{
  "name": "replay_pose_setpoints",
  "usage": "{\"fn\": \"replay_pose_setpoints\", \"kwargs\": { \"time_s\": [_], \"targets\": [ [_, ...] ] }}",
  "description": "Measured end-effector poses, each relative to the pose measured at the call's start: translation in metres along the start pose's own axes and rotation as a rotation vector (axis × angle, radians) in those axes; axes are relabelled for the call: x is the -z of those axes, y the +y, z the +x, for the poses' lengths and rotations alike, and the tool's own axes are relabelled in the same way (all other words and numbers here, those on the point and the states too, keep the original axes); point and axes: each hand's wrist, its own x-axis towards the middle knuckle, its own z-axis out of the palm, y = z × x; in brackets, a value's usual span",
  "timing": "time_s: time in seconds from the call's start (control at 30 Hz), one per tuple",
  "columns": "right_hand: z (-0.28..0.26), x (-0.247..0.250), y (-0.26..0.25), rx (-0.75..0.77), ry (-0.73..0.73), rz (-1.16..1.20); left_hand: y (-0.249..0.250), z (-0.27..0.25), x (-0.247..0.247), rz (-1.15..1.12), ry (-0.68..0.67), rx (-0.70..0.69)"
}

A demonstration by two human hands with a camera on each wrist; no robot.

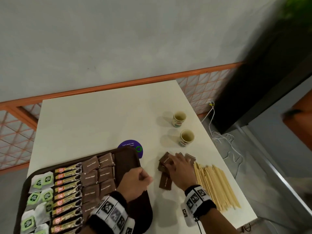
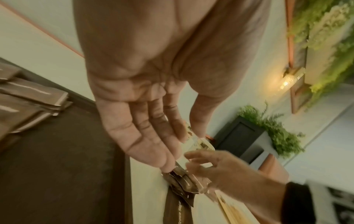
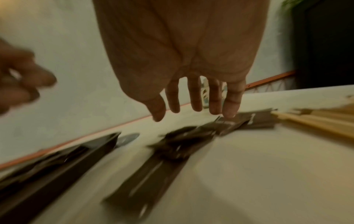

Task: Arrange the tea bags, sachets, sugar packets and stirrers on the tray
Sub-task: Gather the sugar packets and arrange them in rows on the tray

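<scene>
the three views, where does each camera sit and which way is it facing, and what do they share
Head: above the table, looking down; both hands and wristbands show.
Left wrist: along the open left hand over the tray, toward the right hand.
Right wrist: along the spread right hand over the loose sugar packets; blurred left hand at its left edge.
Shared: packets, tray, stirrers.

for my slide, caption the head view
Right hand reaches brown sugar packets beside stirrers; tray half filled.
</scene>
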Motion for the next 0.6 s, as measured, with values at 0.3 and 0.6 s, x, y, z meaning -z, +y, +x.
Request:
{"fn": "replay_pose_setpoints", "kwargs": {
  "time_s": [0.3, 0.6],
  "targets": [
    [0.029, 0.018, 0.019, -0.180, -0.107, -0.085, 0.030, 0.069, -0.042, 0.276, 0.041, 0.043],
    [0.024, 0.013, 0.022, -0.277, -0.087, -0.005, 0.042, 0.108, -0.058, 0.426, 0.075, 0.174]
  ]
}}
